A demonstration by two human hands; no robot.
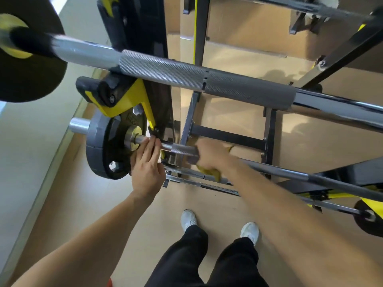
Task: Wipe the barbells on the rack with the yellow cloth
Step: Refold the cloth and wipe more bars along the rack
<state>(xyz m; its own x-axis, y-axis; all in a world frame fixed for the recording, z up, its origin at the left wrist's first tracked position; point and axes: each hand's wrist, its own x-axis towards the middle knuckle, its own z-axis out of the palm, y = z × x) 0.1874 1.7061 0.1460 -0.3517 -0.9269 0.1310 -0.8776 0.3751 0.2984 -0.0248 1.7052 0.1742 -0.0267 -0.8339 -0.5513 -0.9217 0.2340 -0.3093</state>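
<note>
A thick knurled barbell [186,76] crosses the top of the view on the black-and-yellow rack [128,100]. Below it a thinner barbell [178,149] with a dark weight plate [99,150] at its left end rests on the rack. My left hand [146,166] rests on this lower bar just right of the plate's collar, fingers curled over it. My right hand [209,156], blurred, is wrapped around the same bar further right, gripping the yellow cloth [211,172] against it; cloth hangs below the hand.
More thin bars [194,181] lie lower on the rack near the floor. A large black-and-yellow plate [27,59] sits at the upper left. The rack's black frame [228,137] stands behind the bars. My legs and white shoes [188,219] stand on the tan floor.
</note>
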